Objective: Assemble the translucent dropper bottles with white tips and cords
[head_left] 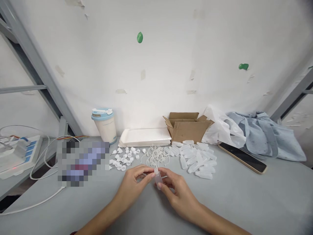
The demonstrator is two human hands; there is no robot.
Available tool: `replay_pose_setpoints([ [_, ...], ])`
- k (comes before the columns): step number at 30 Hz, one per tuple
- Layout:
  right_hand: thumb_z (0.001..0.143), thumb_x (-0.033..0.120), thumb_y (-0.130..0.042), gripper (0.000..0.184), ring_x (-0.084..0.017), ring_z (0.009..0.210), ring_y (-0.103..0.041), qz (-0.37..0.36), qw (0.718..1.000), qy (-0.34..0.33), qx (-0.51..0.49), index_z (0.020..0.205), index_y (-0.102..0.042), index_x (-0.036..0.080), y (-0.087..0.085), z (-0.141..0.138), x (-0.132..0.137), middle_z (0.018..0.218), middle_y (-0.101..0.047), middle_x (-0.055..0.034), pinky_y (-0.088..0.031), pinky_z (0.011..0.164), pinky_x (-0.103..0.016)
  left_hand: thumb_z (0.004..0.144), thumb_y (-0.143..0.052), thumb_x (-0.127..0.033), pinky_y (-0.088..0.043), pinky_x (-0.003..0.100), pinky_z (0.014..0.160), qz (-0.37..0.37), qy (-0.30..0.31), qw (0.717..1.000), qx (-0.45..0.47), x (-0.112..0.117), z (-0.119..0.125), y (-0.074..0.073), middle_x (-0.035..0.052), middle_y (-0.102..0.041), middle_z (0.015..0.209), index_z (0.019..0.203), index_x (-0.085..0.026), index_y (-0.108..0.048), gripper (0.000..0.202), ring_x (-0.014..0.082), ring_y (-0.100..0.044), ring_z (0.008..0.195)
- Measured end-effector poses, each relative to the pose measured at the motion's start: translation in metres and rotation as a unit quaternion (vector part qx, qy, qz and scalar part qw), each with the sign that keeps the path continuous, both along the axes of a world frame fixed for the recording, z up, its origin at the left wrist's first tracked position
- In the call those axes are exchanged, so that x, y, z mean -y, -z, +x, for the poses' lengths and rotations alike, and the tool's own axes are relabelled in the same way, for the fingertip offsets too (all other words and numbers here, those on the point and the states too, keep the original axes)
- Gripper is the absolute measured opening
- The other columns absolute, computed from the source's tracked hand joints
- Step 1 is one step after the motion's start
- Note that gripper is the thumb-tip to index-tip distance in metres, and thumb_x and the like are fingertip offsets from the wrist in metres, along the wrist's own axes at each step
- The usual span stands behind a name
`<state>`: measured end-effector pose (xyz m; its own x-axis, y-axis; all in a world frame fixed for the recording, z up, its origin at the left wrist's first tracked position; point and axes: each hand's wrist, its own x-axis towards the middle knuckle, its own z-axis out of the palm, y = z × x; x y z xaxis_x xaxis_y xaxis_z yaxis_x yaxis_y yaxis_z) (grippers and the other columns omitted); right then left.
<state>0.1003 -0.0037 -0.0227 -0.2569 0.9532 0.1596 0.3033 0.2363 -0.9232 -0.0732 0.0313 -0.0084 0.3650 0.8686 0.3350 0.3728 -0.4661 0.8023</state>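
Note:
My right hand grips a small translucent plastic bottle between thumb and fingers, tilted slightly, just above the tabletop. At the bottle's narrow white top, my left hand is closed in a pinch with thumb and index finger. Whether a cap or a bit of string is also between those fingertips, I cannot make out. Right behind the bottle lies a tangled heap of off-white strings. Loose white caps are spread to its left. To its right is a pile of similar translucent bottles.
Behind the parts stand a lidded paper cup, a stack of white packs and an open cardboard box. On the right are a white plastic bag, a phone and a blue cloth bag. Cables and a power strip lie left.

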Motion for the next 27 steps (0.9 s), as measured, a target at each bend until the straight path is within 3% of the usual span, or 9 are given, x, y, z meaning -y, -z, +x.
replay_pose_setpoints([
  [4, 0.08, 0.021, -0.053, 0.029, -0.014, 0.069, -0.061, -0.083, 0.991, 0.004, -0.106, 0.109, -0.052, 0.017, 0.0, -0.004, -0.004, 0.085, -0.062, -0.0039, -0.048, 0.064, -0.027, 0.085, -0.053, -0.018, -0.055, 0.029, 0.075, 0.186, -0.008, 0.981, -0.062, 0.007, 0.0, 0.006, 0.0087, -0.065, 0.103, 0.107, -0.019, -0.059, 0.023, 0.0184, -0.064, 0.086],
  [6, 0.077, 0.02, -0.055, 0.025, -0.013, 0.065, -0.06, -0.114, 0.981, 0.008, -0.154, 0.101, -0.054, 0.017, 0.0, -0.006, -0.006, 0.083, -0.06, -0.0024, -0.047, 0.061, -0.025, 0.086, -0.051, -0.016, -0.054, 0.031, 0.083, 0.219, 0.02, 0.972, -0.089, 0.011, 0.001, 0.008, 0.0105, -0.061, 0.11, 0.114, -0.02, -0.054, 0.029, 0.0205, -0.06, 0.1],
  [14, 0.067, 0.018, -0.06, 0.015, -0.014, 0.065, -0.059, -0.167, 0.959, 0.025, -0.228, 0.081, -0.056, 0.015, -0.013, -0.007, -0.008, 0.072, -0.062, -0.001, -0.043, 0.061, -0.024, 0.08, -0.061, -0.02, -0.049, 0.041, 0.094, 0.225, 0.064, 0.957, -0.169, 0.014, -0.001, 0.017, 0.0122, -0.052, 0.125, 0.132, -0.022, -0.036, 0.058, 0.027, -0.05, 0.115],
  [21, 0.066, 0.018, -0.061, 0.017, -0.012, 0.062, -0.058, -0.234, 0.949, 0.013, -0.212, 0.082, -0.056, 0.015, -0.01, -0.008, -0.01, 0.062, -0.059, 0.0033, -0.045, 0.063, -0.025, 0.074, -0.063, -0.011, -0.051, 0.038, 0.087, 0.188, 0.075, 0.958, -0.204, 0.01, -0.001, 0.003, 0.0098, -0.059, 0.112, 0.112, -0.018, -0.053, 0.04, 0.0248, -0.053, 0.105],
  [27, 0.071, 0.027, -0.06, 0.024, -0.016, 0.07, -0.067, -0.23, 0.957, 0.015, -0.177, 0.09, -0.054, 0.014, -0.014, 0.0, -0.011, 0.075, -0.066, -0.0035, -0.046, 0.066, -0.028, 0.078, -0.062, -0.019, -0.046, 0.042, 0.094, 0.233, 0.017, 0.947, -0.22, 0.023, -0.044, -0.013, 0.0099, -0.058, 0.117, 0.12, -0.021, -0.052, 0.044, 0.0264, -0.05, 0.111],
])
